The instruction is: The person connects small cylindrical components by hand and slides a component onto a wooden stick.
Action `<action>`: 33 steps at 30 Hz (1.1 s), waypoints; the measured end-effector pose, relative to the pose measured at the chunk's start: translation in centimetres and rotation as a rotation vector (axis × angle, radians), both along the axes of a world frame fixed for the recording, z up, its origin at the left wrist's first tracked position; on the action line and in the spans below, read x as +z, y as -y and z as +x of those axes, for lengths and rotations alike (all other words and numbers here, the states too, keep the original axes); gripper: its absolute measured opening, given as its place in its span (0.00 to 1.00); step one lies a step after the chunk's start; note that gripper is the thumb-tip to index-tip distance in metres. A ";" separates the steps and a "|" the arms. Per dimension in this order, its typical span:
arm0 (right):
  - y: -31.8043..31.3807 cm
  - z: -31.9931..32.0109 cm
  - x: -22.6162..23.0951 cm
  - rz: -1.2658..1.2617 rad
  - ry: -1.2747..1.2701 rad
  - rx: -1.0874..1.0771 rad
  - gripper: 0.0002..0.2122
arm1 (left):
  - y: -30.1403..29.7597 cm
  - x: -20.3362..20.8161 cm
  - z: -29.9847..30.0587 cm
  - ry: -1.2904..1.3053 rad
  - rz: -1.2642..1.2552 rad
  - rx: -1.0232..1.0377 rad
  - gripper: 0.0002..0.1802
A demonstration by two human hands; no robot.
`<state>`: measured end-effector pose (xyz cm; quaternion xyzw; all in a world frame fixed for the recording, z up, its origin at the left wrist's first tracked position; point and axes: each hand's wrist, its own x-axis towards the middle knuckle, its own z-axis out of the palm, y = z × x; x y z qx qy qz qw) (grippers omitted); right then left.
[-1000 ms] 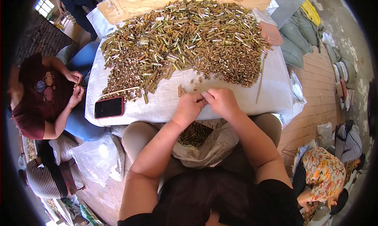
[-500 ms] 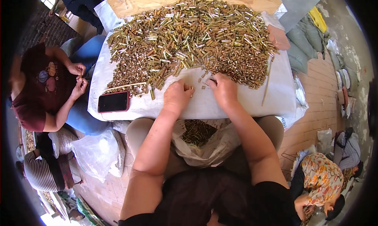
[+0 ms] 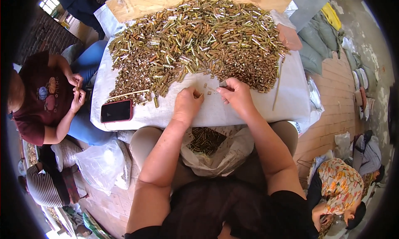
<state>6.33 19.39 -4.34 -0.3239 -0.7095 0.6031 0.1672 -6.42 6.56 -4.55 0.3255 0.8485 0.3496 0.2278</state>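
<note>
On the white cloth-covered table (image 3: 158, 115) lies a broad heap of brass-coloured metal tubes (image 3: 187, 35), with a pile of short, nut-like metal pieces (image 3: 249, 74) along its near right side. My left hand (image 3: 188, 104) rests near the front edge with its fingers curled together; a small brass-coloured bit shows at the fingertips, too small to make out. To its right, my right hand (image 3: 237, 95) is closed, pinching a small dark grey flat piece (image 3: 223, 84) between thumb and fingers. A few loose short pieces (image 3: 205, 86) lie between the hands.
A red-cased phone (image 3: 116, 111) and a thin wooden stick (image 3: 129, 94) lie at the left. Between my knees hangs a white sack (image 3: 237, 156) with metal tubes (image 3: 204, 140) inside. A co-worker in maroon (image 3: 37, 93) sits at the left. A wooden board (image 3: 199, 2) edges the table's far side.
My right hand has turned slightly, so the grey piece shows more at its fingertips. My left hand stays curled in nearly the same place. The view has shifted a little.
</note>
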 end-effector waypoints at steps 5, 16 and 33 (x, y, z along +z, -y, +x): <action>0.4 0.2 1.0 -0.216 -0.120 -0.019 0.05 | 0.0 0.2 1.0 -0.248 0.264 -0.004 0.07; 0.4 1.0 2.2 -0.269 -0.162 0.042 0.08 | -0.3 1.5 2.7 0.589 0.519 -0.153 0.01; 0.1 1.2 1.9 0.515 -0.196 0.135 0.09 | -0.1 3.0 2.3 0.854 0.424 -0.110 0.03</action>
